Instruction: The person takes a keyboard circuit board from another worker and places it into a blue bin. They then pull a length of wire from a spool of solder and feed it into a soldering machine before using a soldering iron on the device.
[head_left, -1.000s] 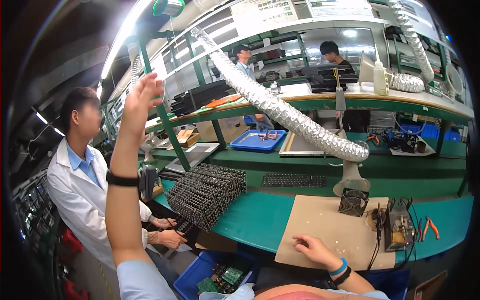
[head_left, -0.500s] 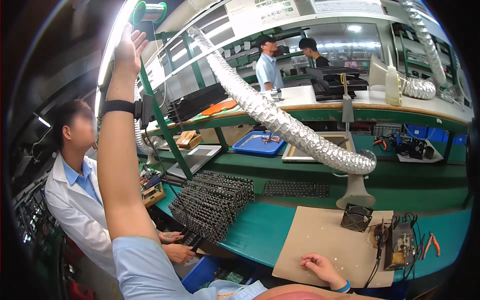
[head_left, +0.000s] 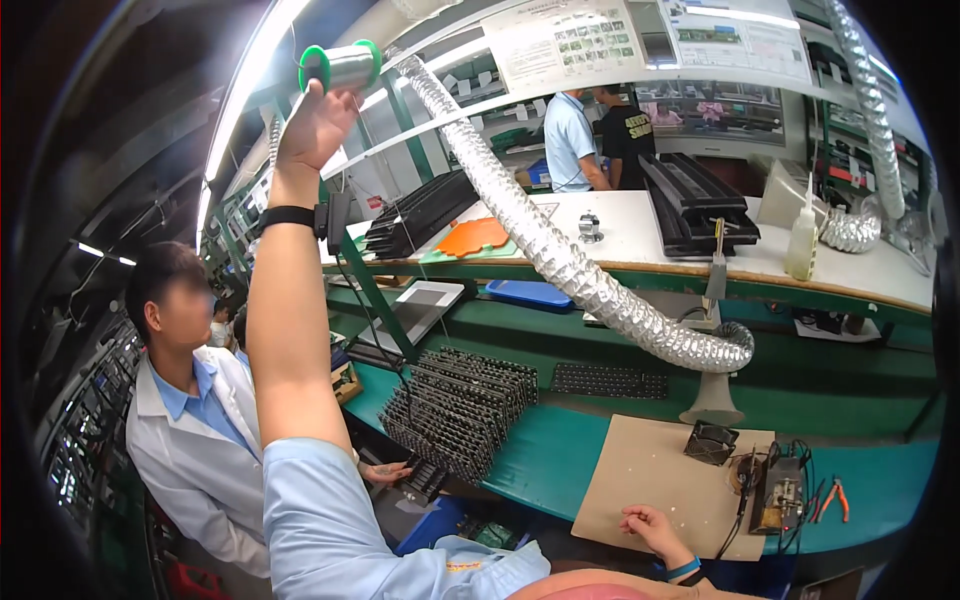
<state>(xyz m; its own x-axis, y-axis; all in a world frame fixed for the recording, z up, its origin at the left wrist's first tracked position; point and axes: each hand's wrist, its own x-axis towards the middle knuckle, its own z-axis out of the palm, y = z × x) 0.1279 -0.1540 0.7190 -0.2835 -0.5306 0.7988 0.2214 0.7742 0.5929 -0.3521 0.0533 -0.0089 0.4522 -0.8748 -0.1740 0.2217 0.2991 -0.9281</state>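
**Left hand (head_left: 318, 132) stretched high to a green-ended spool (head_left: 350, 66), right hand (head_left: 655, 530) low over a brown sheet (head_left: 640, 455)**

From where I stand, the biggest thing here is the long green worktop (head_left: 550, 450), with a silver ribbed duct (head_left: 560, 255) slanting down above it. Over to the left is a co-worker in a white coat (head_left: 190, 455), one hand (head_left: 385, 472) near the edge of the worktop.

The brown sheet lies flat toward the right, and left of it a dense row of dark boards (head_left: 460, 415) stands on the worktop. Behind these lies a black keyboard-like panel (head_left: 608, 381). A box-shaped unit with black cables (head_left: 783, 495) sits at the sheet's right side, and a small black fan (head_left: 711, 443) stands near the sheet's far edge.

The spool, wound with silvery wire, is high overhead, close to a bright tube light (head_left: 245, 80). The left hand is just under it, fingers pointing up and a little spread at its lower side; I can't tell whether they have closed on it.

The right hand, with a blue band (head_left: 683, 568) at the wrist, has its fingers loosely curled, partly open, with nothing visible in them. Orange-handled pliers (head_left: 832, 500) lie beyond the unit.
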